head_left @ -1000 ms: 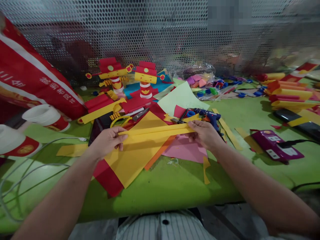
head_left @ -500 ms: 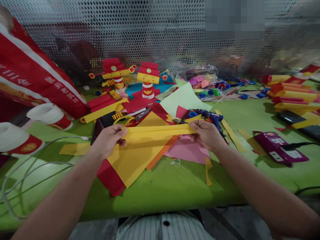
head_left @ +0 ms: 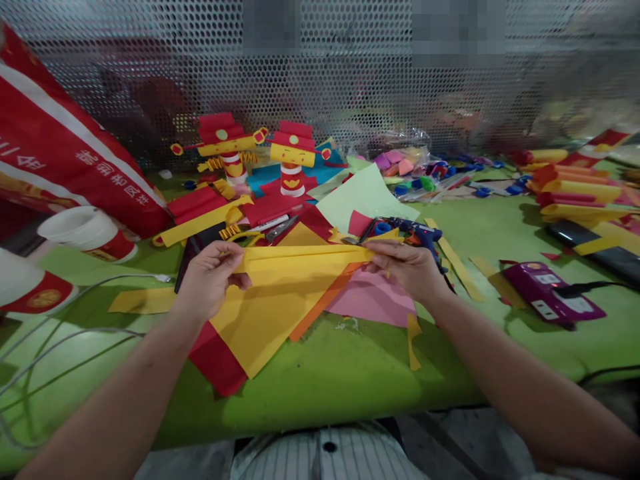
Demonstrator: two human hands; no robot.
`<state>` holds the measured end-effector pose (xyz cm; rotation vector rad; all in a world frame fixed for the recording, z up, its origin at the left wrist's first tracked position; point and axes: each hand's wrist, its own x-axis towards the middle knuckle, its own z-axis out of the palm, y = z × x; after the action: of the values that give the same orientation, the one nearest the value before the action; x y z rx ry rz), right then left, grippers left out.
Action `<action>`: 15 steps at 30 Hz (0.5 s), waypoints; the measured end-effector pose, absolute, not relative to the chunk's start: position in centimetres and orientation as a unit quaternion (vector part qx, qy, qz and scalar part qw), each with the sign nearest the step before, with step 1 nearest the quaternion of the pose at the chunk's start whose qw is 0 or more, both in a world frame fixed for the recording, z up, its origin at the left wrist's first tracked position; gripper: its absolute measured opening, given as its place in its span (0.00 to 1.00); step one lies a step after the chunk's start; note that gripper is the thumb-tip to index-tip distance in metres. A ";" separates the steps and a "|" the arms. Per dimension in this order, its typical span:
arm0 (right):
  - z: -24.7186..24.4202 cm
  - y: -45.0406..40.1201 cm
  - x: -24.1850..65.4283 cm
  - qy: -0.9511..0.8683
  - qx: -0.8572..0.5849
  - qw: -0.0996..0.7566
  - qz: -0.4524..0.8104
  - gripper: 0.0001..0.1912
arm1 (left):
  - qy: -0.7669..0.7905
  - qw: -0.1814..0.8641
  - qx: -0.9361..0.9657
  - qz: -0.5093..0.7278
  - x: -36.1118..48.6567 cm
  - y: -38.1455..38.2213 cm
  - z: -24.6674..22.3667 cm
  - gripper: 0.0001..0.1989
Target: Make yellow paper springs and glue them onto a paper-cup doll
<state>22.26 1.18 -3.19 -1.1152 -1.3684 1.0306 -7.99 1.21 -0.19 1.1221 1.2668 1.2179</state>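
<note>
A folded yellow paper strip [head_left: 305,259] is stretched level between my two hands, a long crease running along it. My left hand [head_left: 213,273] pinches its left end between thumb and fingers. The right end is pinched in my right hand [head_left: 407,267]. Beneath the strip lies a yellow paper sheet [head_left: 265,327], turned cornerwise over red paper [head_left: 220,360] and an orange strip [head_left: 320,307]. Pink paper [head_left: 373,300] sits below my right hand. Scissors [head_left: 277,233] and a blue glue gun [head_left: 415,233] lie just behind the strip.
Two red-and-yellow paper figures [head_left: 293,160] stand at the back. White-and-red paper cups [head_left: 90,230], a red bag [head_left: 75,133] and a white cable [head_left: 115,279] are on the left. A purple power strip [head_left: 553,293] and a dark phone [head_left: 595,247] lie right. A perforated metal screen [head_left: 350,67] rises behind.
My right hand has shifted left, closer to my left hand, with the yellow strip still held between them. The whole view has drifted slightly.
</note>
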 end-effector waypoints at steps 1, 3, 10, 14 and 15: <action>-3.2 1.2 22.2 -0.571 -0.462 0.527 0.428 0.12 | 0.524 0.508 0.460 0.505 -8.0 1.2 -0.2 0.07; -3.2 1.2 22.3 -0.565 -0.454 0.544 0.423 0.12 | 0.527 0.512 0.450 0.507 -7.9 1.3 -0.2 0.06; -3.4 1.4 22.4 -0.559 -0.441 0.551 0.435 0.08 | 0.549 0.508 0.459 0.480 -7.9 1.6 -0.5 0.05; -3.3 1.4 22.5 -0.559 -0.459 0.544 0.425 0.10 | 0.564 0.505 0.515 0.403 -8.1 1.6 -0.6 0.12; -3.3 1.4 22.5 -0.562 -0.462 0.542 0.420 0.10 | 0.574 0.496 0.527 0.383 -8.2 1.6 -0.5 0.14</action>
<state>22.54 1.44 -3.31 -1.0982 -1.3349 0.9984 -8.18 1.56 -0.51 1.2766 1.3910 0.9288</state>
